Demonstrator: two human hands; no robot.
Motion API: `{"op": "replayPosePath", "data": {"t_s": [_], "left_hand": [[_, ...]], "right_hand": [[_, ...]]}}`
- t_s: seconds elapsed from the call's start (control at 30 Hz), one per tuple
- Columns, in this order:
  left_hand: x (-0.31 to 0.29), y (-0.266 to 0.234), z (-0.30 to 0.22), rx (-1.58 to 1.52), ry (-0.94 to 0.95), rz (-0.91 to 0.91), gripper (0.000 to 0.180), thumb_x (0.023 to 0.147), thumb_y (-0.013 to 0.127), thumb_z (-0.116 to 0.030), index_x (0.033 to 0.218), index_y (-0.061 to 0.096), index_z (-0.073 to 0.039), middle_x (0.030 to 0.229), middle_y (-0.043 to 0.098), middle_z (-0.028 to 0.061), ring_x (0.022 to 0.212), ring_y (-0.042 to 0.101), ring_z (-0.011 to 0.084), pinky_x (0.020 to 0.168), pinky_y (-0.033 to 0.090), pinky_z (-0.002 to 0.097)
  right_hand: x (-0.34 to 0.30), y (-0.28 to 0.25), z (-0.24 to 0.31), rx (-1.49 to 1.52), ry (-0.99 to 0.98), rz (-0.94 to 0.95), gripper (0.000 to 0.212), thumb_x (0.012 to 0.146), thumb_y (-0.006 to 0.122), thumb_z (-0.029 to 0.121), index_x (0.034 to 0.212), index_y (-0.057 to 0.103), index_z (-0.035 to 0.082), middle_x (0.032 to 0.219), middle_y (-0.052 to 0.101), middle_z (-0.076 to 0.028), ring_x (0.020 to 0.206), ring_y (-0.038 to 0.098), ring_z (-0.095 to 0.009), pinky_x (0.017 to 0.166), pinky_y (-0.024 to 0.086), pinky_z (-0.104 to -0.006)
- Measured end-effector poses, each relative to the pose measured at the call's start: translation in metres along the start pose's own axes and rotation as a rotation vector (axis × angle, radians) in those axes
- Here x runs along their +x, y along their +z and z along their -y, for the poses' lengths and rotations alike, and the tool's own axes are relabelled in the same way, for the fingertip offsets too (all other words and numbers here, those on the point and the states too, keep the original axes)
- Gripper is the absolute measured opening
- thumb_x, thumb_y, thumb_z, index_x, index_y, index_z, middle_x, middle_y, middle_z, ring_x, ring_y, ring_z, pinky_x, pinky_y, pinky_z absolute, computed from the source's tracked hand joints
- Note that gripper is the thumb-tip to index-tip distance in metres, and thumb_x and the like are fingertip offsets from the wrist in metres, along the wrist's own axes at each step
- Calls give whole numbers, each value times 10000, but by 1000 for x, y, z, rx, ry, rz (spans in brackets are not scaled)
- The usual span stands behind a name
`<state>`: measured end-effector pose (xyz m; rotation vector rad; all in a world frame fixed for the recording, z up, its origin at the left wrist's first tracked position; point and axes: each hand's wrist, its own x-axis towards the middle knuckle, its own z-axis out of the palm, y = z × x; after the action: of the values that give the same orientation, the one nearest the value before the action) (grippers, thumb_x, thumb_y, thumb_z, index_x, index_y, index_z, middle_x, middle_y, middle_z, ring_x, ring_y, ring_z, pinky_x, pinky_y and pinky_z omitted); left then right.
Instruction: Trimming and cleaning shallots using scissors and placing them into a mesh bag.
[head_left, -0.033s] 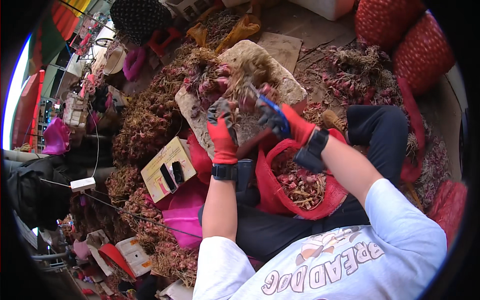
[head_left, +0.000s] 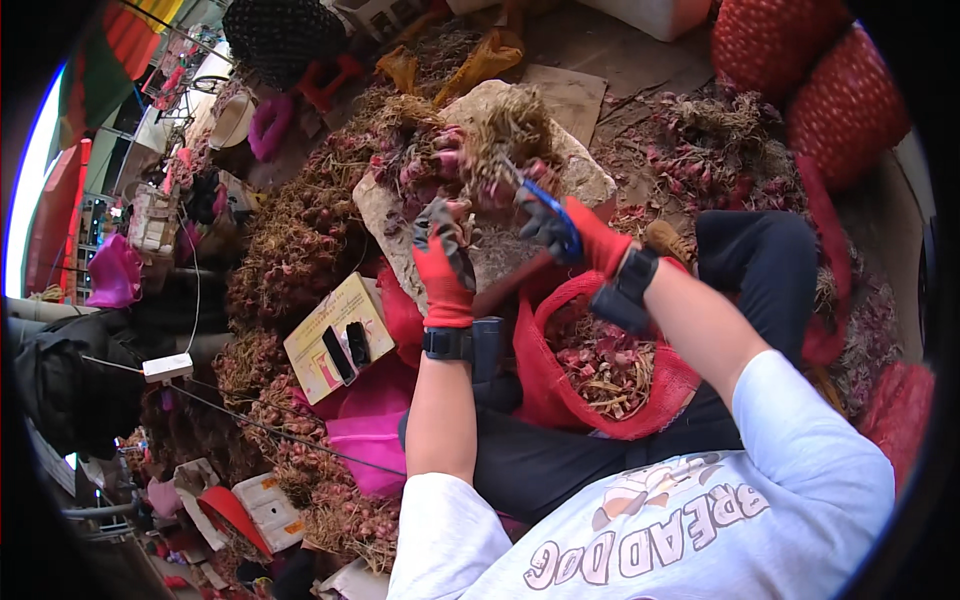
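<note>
Red gloves with dark grey palms and fingertips cover both my hands. My left hand (head_left: 446, 262) is closed, its fingers curled around a pinkish shallot at the near edge of a bunch. My right hand (head_left: 570, 232) grips blue-handled scissors (head_left: 548, 203), their metal blades pointing up and left into the bunch's dry tops. The bunch of shallots (head_left: 512, 140) has tangled tan stalks. Underneath lies a pale, stone-like slab (head_left: 588, 180), with more shallots (head_left: 405, 165) heaped on its left part. Whether the blades are open or closed is unclear.
A red mesh sack (head_left: 535, 350) with shallots and trimmings stands open by my lap. Shallot heaps (head_left: 290, 240) spread along the left. A yellow box (head_left: 338, 338) carries a dark phone-like object. Full red net sacks (head_left: 850, 105) stand far right. A cable (head_left: 270, 432) crosses at left.
The bunch of shallots, smeared by motion before, now shows more sharply and has shifted slightly. Both hands keep nearly the same place and hold.
</note>
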<state>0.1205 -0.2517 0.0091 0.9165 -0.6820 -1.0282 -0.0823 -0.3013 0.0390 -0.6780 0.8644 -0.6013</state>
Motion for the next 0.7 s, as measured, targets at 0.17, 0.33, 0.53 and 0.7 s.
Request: {"op": "replayPosePath", "data": {"t_s": [0.17,0.33,0.53,0.7], "left_hand": [[-2,13,-27,-316,-381,-16,283,911,520,-307,1077,588,-88,857,599,-10,775,556,96,664,488,218],[-7,8,-32,-555,-690,93,404,884,510,-452,1089,580,-110,873,623,33,659,586,134,538,505,242],[-20,22,-17,-526,-731,308,397,913,474,-388,1157,526,-81,959,587,22,689,544,109,569,444,216],[-73,68,-24,361,-97,465,388,853,553,-85,1226,463,-28,1091,547,16,1026,499,99,771,452,214]], "right_hand": [[52,-50,53,-721,27,-44,564,772,555,637,873,656,91,553,457,32,431,429,-72,371,310,-223],[29,-64,76,-675,27,191,513,805,552,580,1009,634,116,568,476,18,447,444,-70,387,361,-218],[-37,-81,85,-1043,-126,72,354,833,591,372,839,677,29,641,589,-29,482,525,-98,409,418,-234],[-91,-71,56,-346,-204,316,296,818,654,192,1044,589,12,846,624,-43,666,570,-97,606,467,-229]]}}
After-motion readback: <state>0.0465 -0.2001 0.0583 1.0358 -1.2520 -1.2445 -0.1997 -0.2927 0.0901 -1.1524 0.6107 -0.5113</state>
